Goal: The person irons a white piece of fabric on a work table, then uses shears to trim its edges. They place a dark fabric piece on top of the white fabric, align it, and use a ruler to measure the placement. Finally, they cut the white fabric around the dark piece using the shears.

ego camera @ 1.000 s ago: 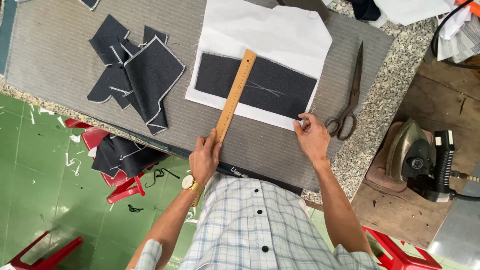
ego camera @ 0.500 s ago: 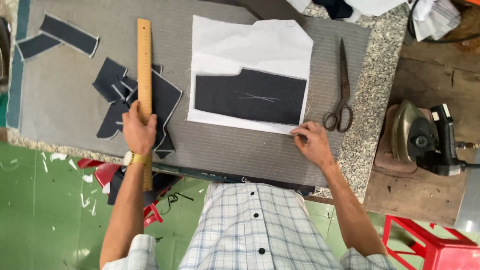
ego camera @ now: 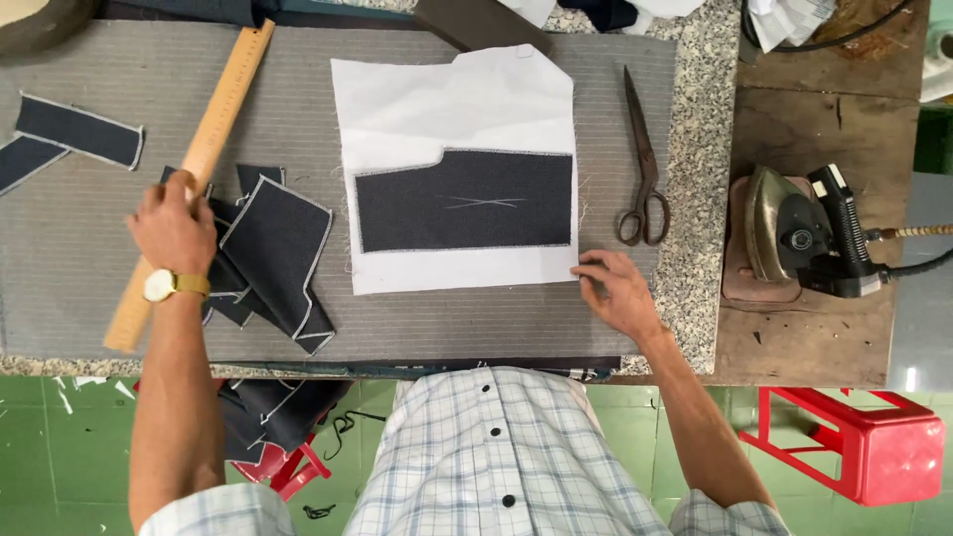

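- Grey striped cloth covers the work surface [ego camera: 476,328], which has a speckled stone edge on the right and green floor tiles below it.
- The left hand [ego camera: 174,226] is closed around the long wooden ruler [ego camera: 199,164], the fingers wrapped over its lower half. A gold wristwatch [ego camera: 162,286] sits on this wrist.
- A second ago this ruler lay diagonally across the dark piece in the middle; now it is far to the left, slanting up toward the top edge of the cloth and lying partly over the heap of dark denim cut pieces with white stitched edges [ego camera: 273,253]. I judge from this that the measuring or marking with the ruler is finished and that it is being put aside.
- The dark denim rectangle with a thin white chalk cross [ego camera: 465,201] lies flat on the white sheet of lining fabric [ego camera: 447,99], in the centre of the surface. It has no ruler on it now.
- The right hand [ego camera: 613,288] rests at the lower right corner of the white sheet, fingers half bent, fingertips touching the edge; it grips nothing that I can see, and it has kept this place.
- Dark metal scissors [ego camera: 642,159] lie just right of the sheet, untouched.
- A black electric iron [ego camera: 794,233] stands on the wooden board [ego camera: 814,328] further right, and a red plastic stool [ego camera: 874,447] is on the floor.
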